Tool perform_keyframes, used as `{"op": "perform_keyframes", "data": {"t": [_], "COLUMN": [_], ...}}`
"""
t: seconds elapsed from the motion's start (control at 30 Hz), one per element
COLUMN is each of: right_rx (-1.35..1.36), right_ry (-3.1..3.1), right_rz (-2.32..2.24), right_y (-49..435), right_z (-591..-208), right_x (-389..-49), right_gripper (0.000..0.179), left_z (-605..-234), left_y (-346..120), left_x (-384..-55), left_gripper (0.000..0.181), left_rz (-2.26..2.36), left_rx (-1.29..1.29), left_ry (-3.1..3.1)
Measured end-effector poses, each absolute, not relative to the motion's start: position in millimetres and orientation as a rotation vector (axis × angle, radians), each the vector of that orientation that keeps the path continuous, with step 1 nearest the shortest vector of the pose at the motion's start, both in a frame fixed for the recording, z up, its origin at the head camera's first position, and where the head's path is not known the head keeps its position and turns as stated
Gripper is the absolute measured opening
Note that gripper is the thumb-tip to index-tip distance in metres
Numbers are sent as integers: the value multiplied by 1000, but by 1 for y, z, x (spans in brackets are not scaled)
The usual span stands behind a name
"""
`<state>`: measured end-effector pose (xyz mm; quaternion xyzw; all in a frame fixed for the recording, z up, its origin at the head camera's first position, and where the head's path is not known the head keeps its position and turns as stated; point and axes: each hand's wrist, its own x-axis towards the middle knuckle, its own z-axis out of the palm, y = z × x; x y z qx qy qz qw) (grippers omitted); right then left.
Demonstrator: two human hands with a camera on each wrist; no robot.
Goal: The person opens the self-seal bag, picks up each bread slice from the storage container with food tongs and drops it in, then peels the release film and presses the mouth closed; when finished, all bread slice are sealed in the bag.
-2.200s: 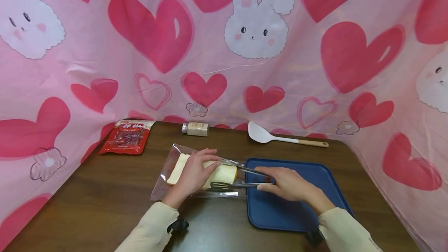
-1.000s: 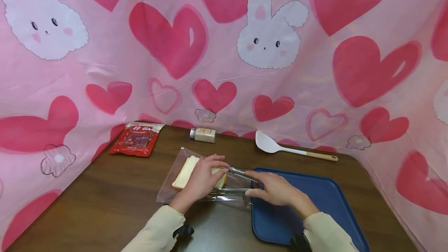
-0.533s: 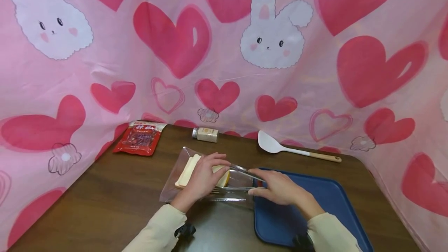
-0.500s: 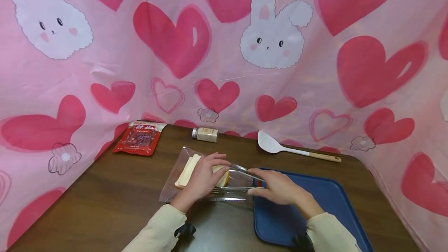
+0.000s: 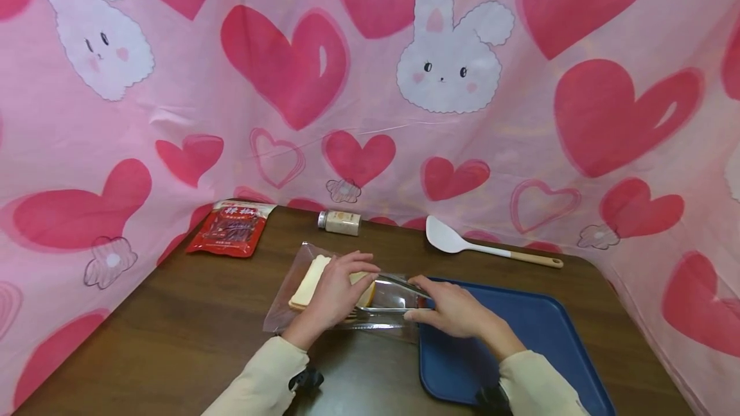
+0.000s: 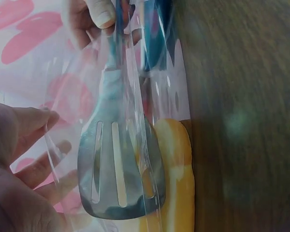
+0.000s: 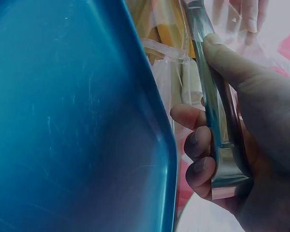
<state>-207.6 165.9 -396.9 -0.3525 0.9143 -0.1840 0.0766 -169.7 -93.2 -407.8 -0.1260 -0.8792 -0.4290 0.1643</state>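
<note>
Sliced bread (image 5: 308, 282) lies in a clear plastic bag (image 5: 287, 303) on the table. My left hand (image 5: 341, 287) is over the bag and covers part of the bread; its thumb and fingers hold the film near the opening. My right hand (image 5: 459, 310) grips metal tongs (image 5: 399, 309) by the handle end, above the tray's left edge. The tong arms stand apart and reach into the bag. In the left wrist view, the slotted tong head (image 6: 118, 169) lies beside the bread's yellow-brown crust (image 6: 178, 169). The other tong tip is hidden in the head view.
A blue tray (image 5: 523, 323) stands right of the bag. At the back are a red packet (image 5: 231, 230), a small seasoning jar (image 5: 340, 223) lying on its side, and a white turner (image 5: 462, 244) with a wooden handle. A pink patterned cloth hangs behind the table.
The right hand and tongs have moved left, deeper into the bag, and the slotted head has slid under the left hand. Less bread shows right of that hand. The head view has shifted.
</note>
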Motion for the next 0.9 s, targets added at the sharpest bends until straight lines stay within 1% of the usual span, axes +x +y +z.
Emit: {"op": "perform_keyframes", "data": {"t": [0.3,0.63,0.9], "right_rx": [-1030,-1011,-1053], "right_ry": [2785,2805,2801], "right_rz": [-555,-594,-600], "right_y": [165,163,162], "right_z": [-400,-406,-408], "right_x": [-208,-209,-210], "right_gripper": [75,74,73], "left_z": [-406,-407,-408], "left_y": [-91,-93,-93], "left_x": [-170,-170,-172], "left_gripper": [13,14,12], "left_rz": [-1221,-1250,-1259], "left_rx": [-377,-349,-351], "left_ry": [-2491,-2491,-2472]}}
